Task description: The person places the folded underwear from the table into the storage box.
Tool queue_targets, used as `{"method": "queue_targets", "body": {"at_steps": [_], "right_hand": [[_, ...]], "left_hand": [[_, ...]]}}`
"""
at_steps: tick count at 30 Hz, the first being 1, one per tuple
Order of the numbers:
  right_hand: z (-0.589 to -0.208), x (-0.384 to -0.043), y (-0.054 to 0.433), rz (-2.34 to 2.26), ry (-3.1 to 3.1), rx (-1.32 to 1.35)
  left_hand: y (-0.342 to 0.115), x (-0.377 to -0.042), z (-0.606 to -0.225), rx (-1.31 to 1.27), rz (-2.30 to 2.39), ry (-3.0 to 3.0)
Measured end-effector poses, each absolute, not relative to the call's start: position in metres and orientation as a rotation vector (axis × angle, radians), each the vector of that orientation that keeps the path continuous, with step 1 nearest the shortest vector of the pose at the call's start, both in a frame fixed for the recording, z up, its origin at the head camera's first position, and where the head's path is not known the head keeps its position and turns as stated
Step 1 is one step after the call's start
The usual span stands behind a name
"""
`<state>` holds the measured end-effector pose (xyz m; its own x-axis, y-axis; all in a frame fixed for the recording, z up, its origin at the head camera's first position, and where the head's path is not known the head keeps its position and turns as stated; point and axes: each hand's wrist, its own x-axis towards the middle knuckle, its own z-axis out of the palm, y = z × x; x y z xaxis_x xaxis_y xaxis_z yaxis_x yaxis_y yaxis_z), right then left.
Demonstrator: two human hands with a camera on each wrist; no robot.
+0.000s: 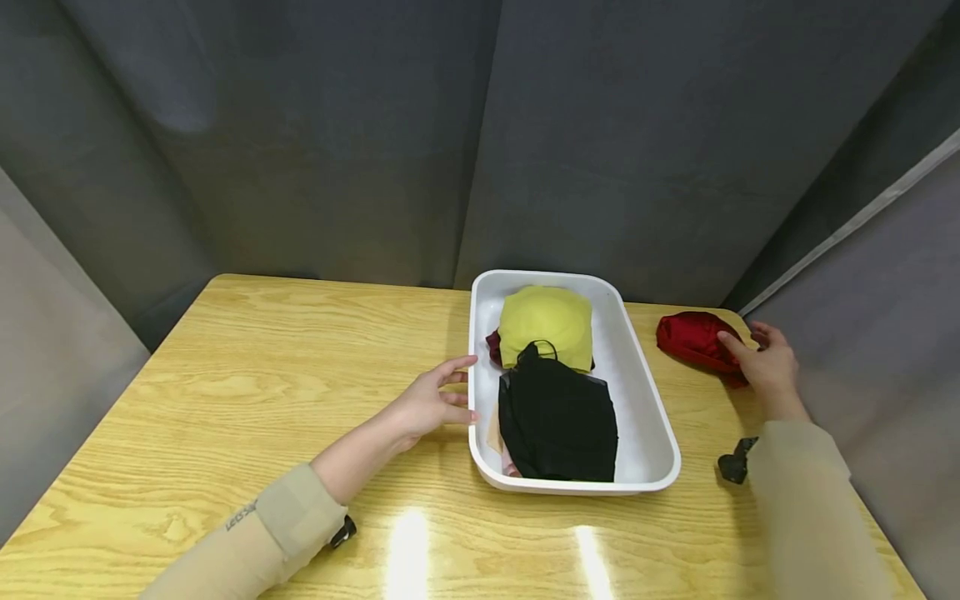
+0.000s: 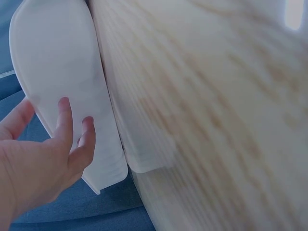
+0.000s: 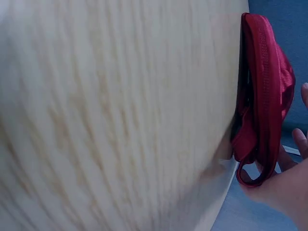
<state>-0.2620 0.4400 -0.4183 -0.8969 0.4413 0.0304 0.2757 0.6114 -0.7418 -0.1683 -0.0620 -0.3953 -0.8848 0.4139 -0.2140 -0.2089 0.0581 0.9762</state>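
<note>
At the table's right end lies a folded red satin bra (image 1: 693, 337), its cup edge and a strap loop showing in the right wrist view. My right hand (image 1: 768, 367) is at its right end, one digit over the fabric and other fingers raised apart. In the right wrist view, the bra (image 3: 269, 82) partly hides that hand (image 3: 284, 192). My left hand (image 1: 431, 404) has its fingers spread at the left wall of a white plastic bin (image 1: 648, 417). The left wrist view shows this hand (image 2: 48, 154) against the bin's outer wall (image 2: 57, 53).
Inside the bin lie a yellow folded garment (image 1: 547, 321) and a black one with thin straps (image 1: 558, 425). Dark red fabric (image 1: 493, 346) peeks from under the yellow piece, and pale pink fabric (image 1: 507, 462) from under the black. Grey curtains (image 1: 337, 150) border the wooden table (image 1: 300, 358).
</note>
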Motion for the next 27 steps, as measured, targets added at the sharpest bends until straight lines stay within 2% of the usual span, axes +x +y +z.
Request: {"method": "queue_targets", "body": {"at_steps": [27], "right_hand": [[-0.433,-0.277,0.446,1.1,-2.875,-0.579]], "left_hand": [[-0.06,-0.168,-0.394,0.194,1.868,1.903]]}}
